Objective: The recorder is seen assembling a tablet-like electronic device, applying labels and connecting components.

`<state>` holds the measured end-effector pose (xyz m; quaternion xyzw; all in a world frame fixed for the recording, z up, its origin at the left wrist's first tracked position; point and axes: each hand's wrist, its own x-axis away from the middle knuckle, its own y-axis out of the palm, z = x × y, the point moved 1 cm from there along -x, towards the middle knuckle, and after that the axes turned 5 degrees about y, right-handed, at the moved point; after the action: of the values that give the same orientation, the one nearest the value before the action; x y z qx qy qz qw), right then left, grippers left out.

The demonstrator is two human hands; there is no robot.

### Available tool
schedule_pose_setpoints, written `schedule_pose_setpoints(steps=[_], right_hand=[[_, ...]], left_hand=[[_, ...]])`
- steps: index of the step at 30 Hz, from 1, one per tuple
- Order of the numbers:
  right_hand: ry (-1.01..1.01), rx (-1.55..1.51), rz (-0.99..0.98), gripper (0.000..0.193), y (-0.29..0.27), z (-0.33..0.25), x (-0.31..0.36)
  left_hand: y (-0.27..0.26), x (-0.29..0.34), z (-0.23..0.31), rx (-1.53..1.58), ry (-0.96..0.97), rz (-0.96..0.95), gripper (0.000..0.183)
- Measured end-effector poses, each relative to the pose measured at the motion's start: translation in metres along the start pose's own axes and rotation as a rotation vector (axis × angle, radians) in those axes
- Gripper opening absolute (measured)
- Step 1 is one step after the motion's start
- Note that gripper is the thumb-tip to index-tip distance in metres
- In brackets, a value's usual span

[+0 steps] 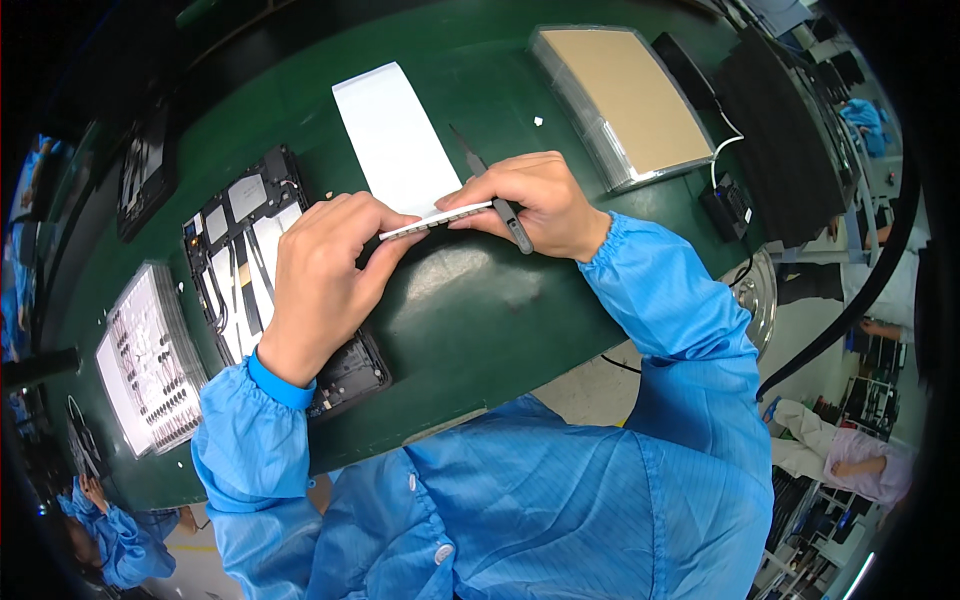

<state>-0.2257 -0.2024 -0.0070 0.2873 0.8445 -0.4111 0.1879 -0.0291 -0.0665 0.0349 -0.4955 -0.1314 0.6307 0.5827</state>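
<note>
A thin white strip with a row of dark marks along its near side is stretched between my hands above the green table. My left hand pinches its left end between thumb and fingers. At the other end my right hand pinches it too, while black tweezers lie through the same hand, their thin tip pointing away from me. Just beyond the strip lies a blank white sheet. An opened laptop chassis with dark frame and light panels sits partly under my left forearm.
At left, a stack of clear trays holds rows of small dark parts. A tan board tops clear trays at the far right. Near it are a black adapter with a white cable and dark stacked panels. Other people work beyond the table.
</note>
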Motion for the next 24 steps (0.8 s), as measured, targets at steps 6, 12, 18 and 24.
schedule_pose_setpoints(steps=[6, 12, 18, 24], right_hand=[[0.030, 0.055, -0.136, 0.020, -0.005, 0.002, 0.000], [0.417, -0.347, 0.027, 0.026, -0.013, 0.006, -0.004], [0.475, -0.432, -0.084, 0.023, 0.001, 0.011, -0.007], [0.674, -0.497, 0.134, 0.032, -0.022, 0.014, -0.010]], left_hand=[[0.002, 0.000, 0.001, 0.009, -0.015, -0.037, 0.014], [0.002, 0.003, -0.001, -0.027, -0.171, -0.033, 0.015], [0.004, 0.006, -0.005, 0.040, -0.061, -0.098, 0.021], [-0.001, 0.004, -0.001, -0.022, -0.039, -0.286, 0.035]])
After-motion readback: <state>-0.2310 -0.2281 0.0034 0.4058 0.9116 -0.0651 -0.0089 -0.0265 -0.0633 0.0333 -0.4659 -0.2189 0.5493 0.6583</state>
